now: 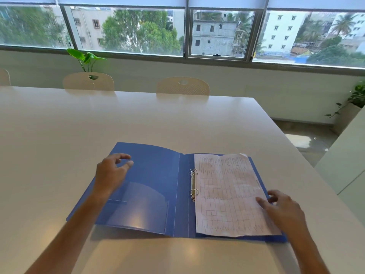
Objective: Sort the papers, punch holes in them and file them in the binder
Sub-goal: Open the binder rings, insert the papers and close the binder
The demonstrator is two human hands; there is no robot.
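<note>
So the blue plastic binder (158, 186) lies open flat on the glossy white table (59, 135). Creased pink gridded papers (227, 194) sit on its metal rings (193, 184), at 3 o'clock. Left hand (110, 175) hovers loosely curled, holding nothing; right hand (280, 206) has its thumb resting on the sheet's edge.

Soft daylight is coming in thru the windows (126, 30), warm glare patches are showing on the bench (189, 252) & binder pocket (136, 212), edges are bowing w/ wide-angle distortion, slight blur overall.
</note>
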